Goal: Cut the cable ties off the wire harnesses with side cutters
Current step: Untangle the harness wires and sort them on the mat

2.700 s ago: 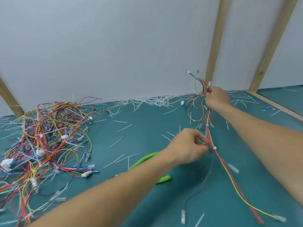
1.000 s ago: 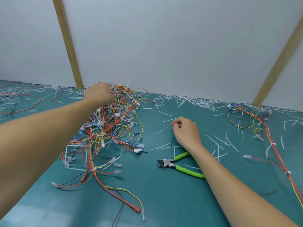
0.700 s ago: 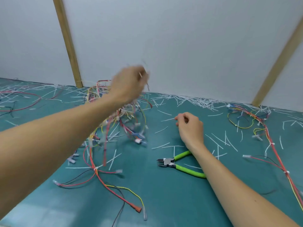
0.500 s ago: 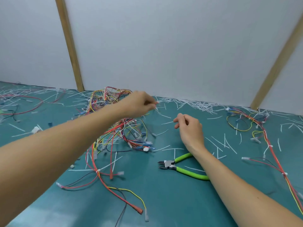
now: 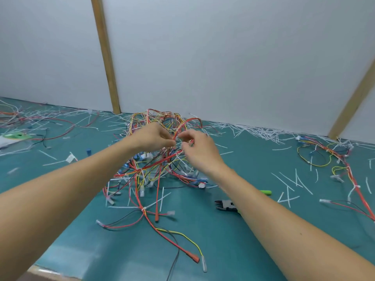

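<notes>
Our left hand (image 5: 151,138) had its fingers curled, and the thumb and forefinger pinched a thin wire at the top of the tangled pile of wire harnesses (image 5: 154,159); our right hand (image 5: 197,151) was just beside it, fingers also bent, and it pinched the lower end of a red wire loop (image 5: 187,123) that rose in an arc above the pile. The two hands were almost touching over the middle of the heap. Under them the red, yellow, black and blue wires spread on the green mat (image 5: 223,240), and several white cable ties (image 5: 144,208) were still fastened around the bundles, one of them near the front where a red and a yellow lead ran toward us. The side cutters (image 5: 226,204) lay on the mat to the right of the pile, partly hidden under our right forearm; only the dark head and the tip of one green handle showed. Farther right a second harness (image 5: 345,165) lay stretched out, well apart from the pile. Many cut white tie pieces (image 5: 253,131) lay scattered along the white wall (image 5: 223,57) and over the mat. We saw no box or tray. At the far left edge lay a flat white thing with a green mark (image 5: 15,136), too blurred to read.
</notes>
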A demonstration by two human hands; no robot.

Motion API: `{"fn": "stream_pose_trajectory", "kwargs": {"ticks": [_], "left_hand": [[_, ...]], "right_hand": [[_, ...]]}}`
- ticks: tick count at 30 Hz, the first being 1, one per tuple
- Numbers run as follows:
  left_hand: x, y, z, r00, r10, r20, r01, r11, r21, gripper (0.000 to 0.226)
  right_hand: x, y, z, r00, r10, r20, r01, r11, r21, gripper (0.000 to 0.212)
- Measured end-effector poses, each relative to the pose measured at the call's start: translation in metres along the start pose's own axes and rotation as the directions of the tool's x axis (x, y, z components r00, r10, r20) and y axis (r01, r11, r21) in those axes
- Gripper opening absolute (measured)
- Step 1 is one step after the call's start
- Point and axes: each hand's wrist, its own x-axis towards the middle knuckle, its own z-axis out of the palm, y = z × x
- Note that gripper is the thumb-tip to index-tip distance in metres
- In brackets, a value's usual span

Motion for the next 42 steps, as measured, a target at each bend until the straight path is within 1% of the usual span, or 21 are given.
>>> {"fn": "stream_pose_trajectory", "kwargs": {"ticks": [4,7,10,12,14,15,17,18,20,21,23,26,27,29,31,33,35,37,39,41,42], "left_hand": [[0.001,0.007,0.005,0.983,0.077,-0.169,-0.022,0.952,0.304,0.017],[0.007,0.007,0.0,0.94,0.081,-0.333,0.014,0.962,0.273,0.024],[0.016,0.004,-0.028,0.817,-0.115,-0.566,0.124,0.992,-0.023,0.037],[0.021,-0.003,-0.05,0.692,-0.332,-0.641,0.15,0.935,-0.322,0.042],[0.018,-0.006,-0.06,0.578,-0.487,-0.655,0.115,0.843,-0.525,0.041],[0.016,-0.006,-0.059,0.585,-0.458,-0.669,0.095,0.858,-0.505,0.038],[0.01,0.001,-0.05,0.795,-0.191,-0.576,0.026,0.959,-0.283,0.031],[0.006,0.007,-0.045,0.915,-0.043,-0.402,-0.027,0.986,-0.167,0.024],[-0.001,0.015,-0.035,0.983,0.151,-0.104,-0.147,0.988,0.038,0.013],[-0.001,0.015,-0.03,0.976,0.197,-0.094,-0.185,0.975,0.124,0.011],[-0.004,0.016,-0.023,0.947,0.226,-0.229,-0.186,0.966,0.181,0.009],[-0.011,0.012,-0.013,0.792,0.39,-0.47,-0.238,0.906,0.35,0.02],[-0.013,0.008,-0.01,0.727,0.494,-0.477,-0.292,0.851,0.436,0.02],[-0.02,0.002,-0.007,0.696,0.609,-0.38,-0.4,0.768,0.499,0.017],[-0.024,-0.002,-0.001,0.728,0.534,-0.429,-0.378,0.835,0.4,0.007],[-0.017,-0.011,-0.003,0.753,0.235,-0.615,-0.169,0.972,0.164,0.014],[-0.01,-0.021,-0.01,0.886,0.007,-0.464,0.023,0.998,0.06,0.031],[-0.01,-0.025,-0.002,0.973,-0.042,-0.226,0.062,0.995,0.081,0.041],[-0.011,-0.023,0.009,0.975,-0.066,-0.211,0.088,0.991,0.097,0.039],[-0.011,-0.014,0.007,0.924,-0.065,-0.378,0.085,0.996,0.037,0.034],[-0.01,-0.007,0.0,0.857,-0.076,-0.509,0.072,0.997,-0.028,0.032]], "right_hand": [[-0.014,0.008,0.009,0.993,-0.084,0.086,0.102,0.966,-0.236,0.027],[-0.021,0.022,0.008,0.979,-0.115,0.166,0.166,0.925,-0.341,0.022],[-0.026,0.027,0.003,0.985,-0.168,0.029,0.17,0.979,-0.11,0.01],[-0.027,0.026,-0.002,0.969,-0.153,-0.193,0.174,0.979,0.101,0.015],[-0.028,0.023,-0.008,0.965,-0.114,-0.235,0.166,0.963,0.211,0.016],[-0.029,0.023,-0.009,0.983,-0.115,-0.143,0.142,0.971,0.195,0.016],[-0.034,0.023,-0.007,0.982,-0.113,0.153,0.11,0.994,0.028,0.029],[-0.036,0.024,-0.005,0.966,-0.095,0.239,0.11,0.993,-0.049,0.033],[-0.035,0.023,-0.007,0.976,-0.038,0.216,0.048,0.998,-0.045,0.032],[-0.033,0.022,-0.009,0.988,0.0,0.157,0.0,1.0,0.005,0.032],[-0.03,0.021,-0.011,0.994,0.031,0.107,-0.035,0.999,0.038,0.028],[-0.038,0.017,-0.009,0.964,-0.073,0.255,0.116,0.981,-0.158,0.024],[-0.044,0.017,-0.007,0.957,-0.112,0.267,0.165,0.968,-0.188,0.026],[-0.053,0.016,-0.006,0.962,-0.192,0.192,0.235,0.944,-0.232,0.028],[-0.055,0.01,-0.005,0.968,-0.247,0.046,0.25,0.933,-0.257,0.021],[-0.052,0.0,-0.003,0.969,-0.216,-0.116,0.193,0.964,-0.183,0.011],[-0.046,-0.011,-0.002,0.971,-0.117,-0.208,0.108,0.993,-0.053,0.01],[-0.033,-0.017,-0.001,0.979,0.004,-0.202,0.013,0.997,0.079,0.012],[-0.02,-0.017,-0.002,0.987,0.122,-0.109,-0.102,0.98,0.171,0.016],[-0.008,-0.013,0.0,0.986,0.168,0.014,-0.168,0.972,0.163,0.019],[-0.004,-0.011,0.002,0.988,0.149,0.049,-0.155,0.977,0.147,0.02]]}}
